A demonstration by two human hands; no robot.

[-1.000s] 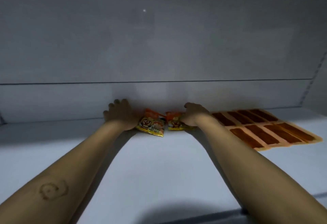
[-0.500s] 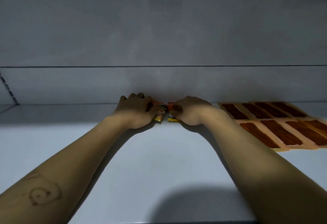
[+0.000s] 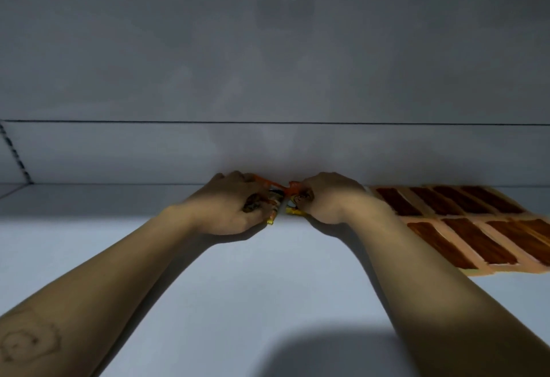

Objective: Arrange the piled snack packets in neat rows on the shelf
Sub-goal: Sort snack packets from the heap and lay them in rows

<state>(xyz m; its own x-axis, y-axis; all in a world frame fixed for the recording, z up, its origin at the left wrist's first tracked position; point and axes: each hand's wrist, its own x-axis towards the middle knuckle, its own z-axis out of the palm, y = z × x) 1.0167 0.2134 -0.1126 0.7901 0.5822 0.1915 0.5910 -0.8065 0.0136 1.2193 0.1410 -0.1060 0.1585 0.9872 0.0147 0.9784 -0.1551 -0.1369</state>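
Note:
Two small orange-and-yellow snack packets lie side by side at the back of the white shelf (image 3: 268, 287), against its rear wall. My left hand (image 3: 229, 204) covers and grips the left packet (image 3: 275, 198); only its right edge shows. My right hand (image 3: 324, 198) grips the right packet (image 3: 293, 202), of which just the left edge and an orange top corner peek out. The two hands nearly touch.
To the right, several brown-and-peach flat packets (image 3: 464, 225) lie in two neat rows on the shelf. The underside of the shelf above (image 3: 268, 49) hangs low overhead. A perforated upright (image 3: 13, 150) stands at the far left.
Both hands closed in over the two orange packets, which were mostly visible a second ago. The view shifted left, so the brown packets sit farther right.

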